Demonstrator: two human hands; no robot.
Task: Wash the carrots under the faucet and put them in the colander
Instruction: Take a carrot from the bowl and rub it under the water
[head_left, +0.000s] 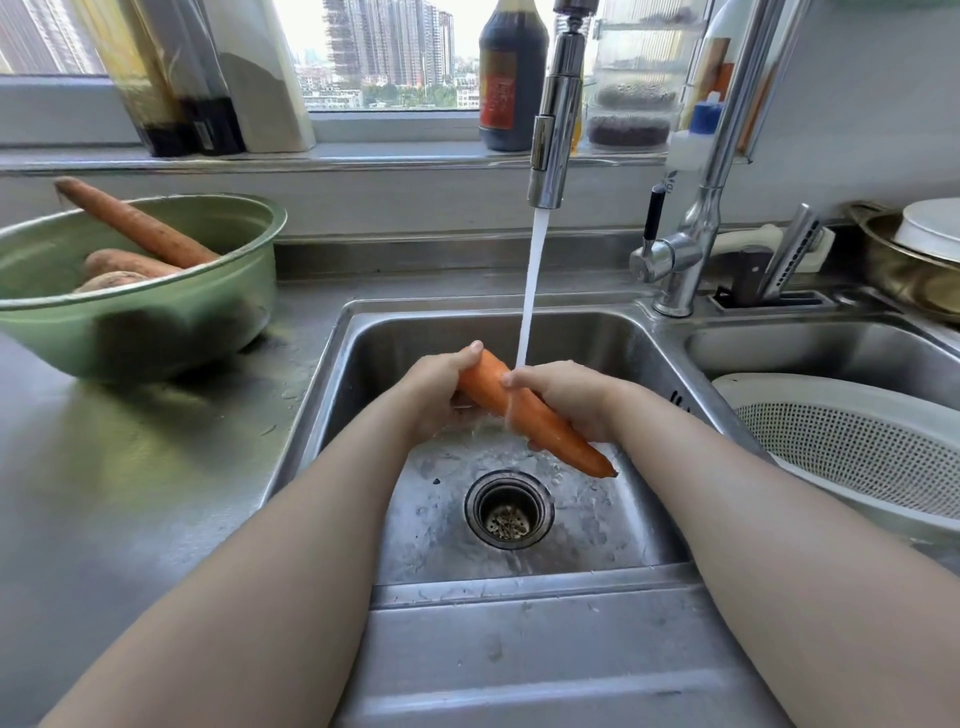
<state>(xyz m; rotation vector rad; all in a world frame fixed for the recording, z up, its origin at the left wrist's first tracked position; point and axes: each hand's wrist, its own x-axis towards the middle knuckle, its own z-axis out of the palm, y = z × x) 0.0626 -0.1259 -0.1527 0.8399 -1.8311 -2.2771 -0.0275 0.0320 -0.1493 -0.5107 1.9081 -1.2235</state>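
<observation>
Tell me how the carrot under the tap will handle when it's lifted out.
Probably slippery: water runs over the carrot, gripped by the left hand and right hand. Likely stiff: its tip juts straight, unsupported, past the right hand. Round and tapered, it may roll if laid flat.

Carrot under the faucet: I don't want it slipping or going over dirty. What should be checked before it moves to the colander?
1. Grip: the left hand holds the thick end of the carrot and the right hand wraps its middle: ok.
2. Rinse: the stream lands on the carrot beside the right hand's fingertips: ok.
3. Whole surface clean: the underside is hidden: cannot tell.
4. Destination: the colander sits in the right basin, with nothing between it and the carrot: ok.
5. All carrots washed: three other carrots lie in the green bowl: not ok.
</observation>
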